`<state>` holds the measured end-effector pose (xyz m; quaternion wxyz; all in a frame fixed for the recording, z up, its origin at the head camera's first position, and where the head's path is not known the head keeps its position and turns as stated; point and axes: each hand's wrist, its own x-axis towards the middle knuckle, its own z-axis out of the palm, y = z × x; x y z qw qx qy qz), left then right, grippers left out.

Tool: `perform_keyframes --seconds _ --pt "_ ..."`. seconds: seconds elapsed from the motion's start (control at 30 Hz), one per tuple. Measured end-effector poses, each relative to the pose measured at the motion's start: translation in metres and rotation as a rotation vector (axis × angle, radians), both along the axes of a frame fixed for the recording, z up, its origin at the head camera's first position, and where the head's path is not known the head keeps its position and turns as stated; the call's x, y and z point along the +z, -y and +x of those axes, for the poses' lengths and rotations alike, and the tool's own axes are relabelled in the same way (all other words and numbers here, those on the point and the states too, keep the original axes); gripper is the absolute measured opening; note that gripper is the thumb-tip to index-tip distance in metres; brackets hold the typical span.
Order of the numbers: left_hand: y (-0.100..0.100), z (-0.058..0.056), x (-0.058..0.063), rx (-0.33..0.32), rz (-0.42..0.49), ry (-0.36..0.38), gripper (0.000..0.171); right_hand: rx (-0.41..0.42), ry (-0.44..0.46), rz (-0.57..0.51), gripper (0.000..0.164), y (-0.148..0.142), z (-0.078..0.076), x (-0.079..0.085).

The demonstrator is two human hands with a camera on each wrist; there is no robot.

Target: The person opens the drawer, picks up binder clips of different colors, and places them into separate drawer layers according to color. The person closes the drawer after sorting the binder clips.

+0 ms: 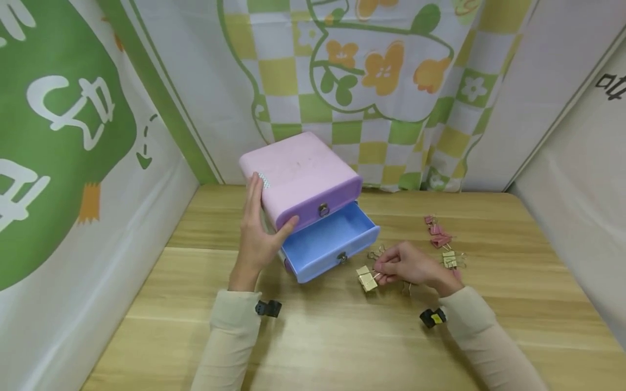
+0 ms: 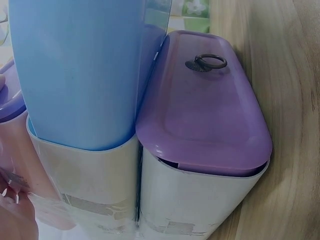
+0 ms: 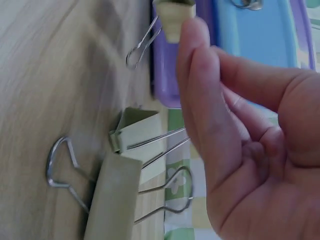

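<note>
My right hand (image 1: 403, 264) pinches a yellow binder clip (image 1: 367, 278) by its wire handle, just right of an open blue drawer (image 1: 323, 239). In the right wrist view that binder clip (image 3: 175, 22) hangs beyond the fingertips, and more yellow binder clips (image 3: 112, 195) lie on the table close to the hand. The drawer juts out of a small drawer cabinet (image 1: 298, 168) with a pink top. My left hand (image 1: 256, 241) rests along the cabinet's left side, fingers extended, thumb at the front edge. A purple drawer (image 2: 205, 105) sits below the blue one, pushed in.
Several pink binder clips (image 1: 440, 240) form a line on the wooden table (image 1: 332, 336) at the right, with a yellow binder clip (image 1: 450, 259) among them. A patterned curtain (image 1: 342, 117) hangs right behind the cabinet. White cloth walls stand at both sides.
</note>
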<state>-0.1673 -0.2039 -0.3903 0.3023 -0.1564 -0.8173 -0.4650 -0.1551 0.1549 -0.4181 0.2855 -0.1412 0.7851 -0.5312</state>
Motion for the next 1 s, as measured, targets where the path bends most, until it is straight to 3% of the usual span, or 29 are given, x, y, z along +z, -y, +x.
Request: perform_keyframes --seconds 0.23,0.43,0.73,1.0 --pt "0.001 -0.001 -0.003 0.007 -0.004 0.002 0.107 0.08 0.066 -0.063 0.029 -0.004 0.001 0.013" --pt "0.001 -0.001 -0.002 0.004 -0.001 0.011 0.107 0.1 0.086 -0.124 0.031 -0.003 0.001 0.034" --pt "0.001 0.001 -0.001 0.009 0.003 0.009 0.107 0.044 0.03 -0.2 0.028 0.014 -0.008 0.081" --pt "0.001 0.002 0.0 0.005 0.004 0.021 0.108 0.016 -0.054 -0.198 0.033 0.043 -0.016 0.104"
